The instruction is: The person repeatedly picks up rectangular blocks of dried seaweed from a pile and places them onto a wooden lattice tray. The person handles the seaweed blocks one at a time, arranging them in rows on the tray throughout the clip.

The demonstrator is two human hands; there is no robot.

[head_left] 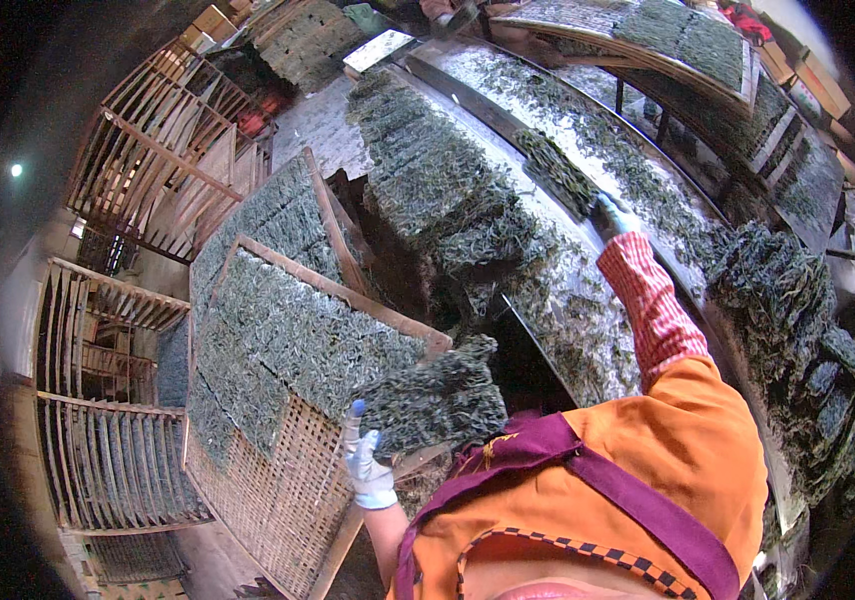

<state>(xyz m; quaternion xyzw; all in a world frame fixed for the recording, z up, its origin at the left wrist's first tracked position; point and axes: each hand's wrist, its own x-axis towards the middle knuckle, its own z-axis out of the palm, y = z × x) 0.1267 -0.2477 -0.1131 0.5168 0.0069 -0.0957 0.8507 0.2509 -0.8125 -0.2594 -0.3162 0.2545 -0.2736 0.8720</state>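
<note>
Toward the far right, above the pale bench (478,140), the right hand (616,216) is grasping the near end of a dark leafy bundle (556,168), whose length is extending to the far left of the fingers. With so much weight sitting beyond one end, a firm but gentle hold is probably serving best — squeezing hard is likely risking broken shreds. On the near left, the left hand (372,470) is sitting at the near-left edge of a matted green sheet (435,398); one blue-tipped finger is standing beside it, and I cannot tell whether the covered fingers are clenching or merely supporting. Keeping the sheet level and broadly supported would probably be sparing it from folding — most of it is lying to the right and far side of that hand, while the woven frame (278,510) is spreading to the left
</note>
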